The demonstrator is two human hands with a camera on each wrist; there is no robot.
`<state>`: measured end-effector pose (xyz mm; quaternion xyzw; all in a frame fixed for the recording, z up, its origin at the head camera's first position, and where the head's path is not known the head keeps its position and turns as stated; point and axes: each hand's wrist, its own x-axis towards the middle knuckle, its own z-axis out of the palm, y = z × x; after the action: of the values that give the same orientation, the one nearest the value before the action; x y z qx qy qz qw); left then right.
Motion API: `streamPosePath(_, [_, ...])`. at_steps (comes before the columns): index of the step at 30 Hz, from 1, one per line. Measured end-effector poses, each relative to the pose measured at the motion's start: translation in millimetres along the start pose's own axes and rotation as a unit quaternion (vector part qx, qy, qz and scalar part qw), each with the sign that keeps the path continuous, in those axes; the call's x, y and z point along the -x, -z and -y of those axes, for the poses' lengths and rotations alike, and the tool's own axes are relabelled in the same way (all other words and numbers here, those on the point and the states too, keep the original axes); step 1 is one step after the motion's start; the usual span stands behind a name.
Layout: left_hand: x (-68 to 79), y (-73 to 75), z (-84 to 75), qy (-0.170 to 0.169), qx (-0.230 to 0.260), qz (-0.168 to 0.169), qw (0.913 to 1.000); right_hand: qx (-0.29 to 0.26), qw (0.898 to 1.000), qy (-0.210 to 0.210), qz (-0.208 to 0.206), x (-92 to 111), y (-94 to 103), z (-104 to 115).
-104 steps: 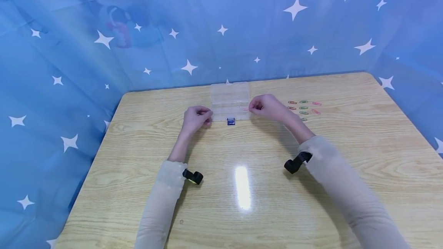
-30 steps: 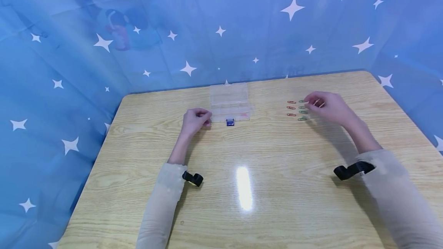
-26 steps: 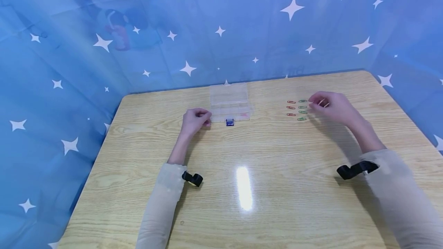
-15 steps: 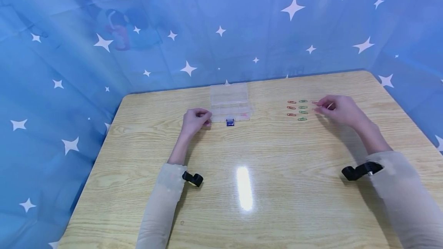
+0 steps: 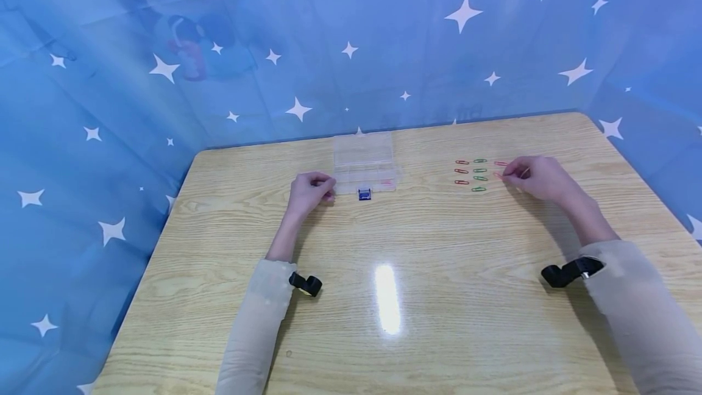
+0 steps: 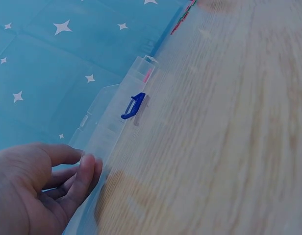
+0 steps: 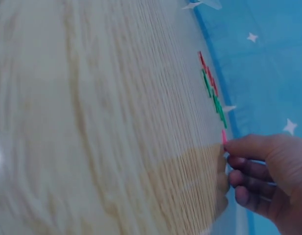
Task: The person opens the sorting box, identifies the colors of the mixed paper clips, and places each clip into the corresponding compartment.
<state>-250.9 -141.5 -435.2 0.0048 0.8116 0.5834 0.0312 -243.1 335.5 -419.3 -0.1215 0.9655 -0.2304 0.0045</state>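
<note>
A clear plastic compartment box lies near the back of the table, its lid raised behind it and a blue latch at its front. Inside its right front compartment shows a pink paper clip. My left hand holds the box's left front corner between thumb and fingers, as the left wrist view also shows. To the right, my right hand has thumb and forefinger together on the right end of a pink paper clip. Another pink clip lies just behind it.
Left of the right hand, red paper clips and green paper clips lie in two columns on the wooden table. A blue star-patterned curtain hangs behind the table's back edge.
My right hand has gone from the box's right side back to the paper clips, past the green ones to the pink. A pink clip now lies in the box. The left hand stays at the corner.
</note>
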Motion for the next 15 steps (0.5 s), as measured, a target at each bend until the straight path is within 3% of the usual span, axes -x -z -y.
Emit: streamPosePath(15, [-1.0, 0.2, 1.0, 0.001, 0.005, 0.005, 1.0000, 0.001, 1.000, -0.016, 0.018, -0.8, 0.0, -0.3])
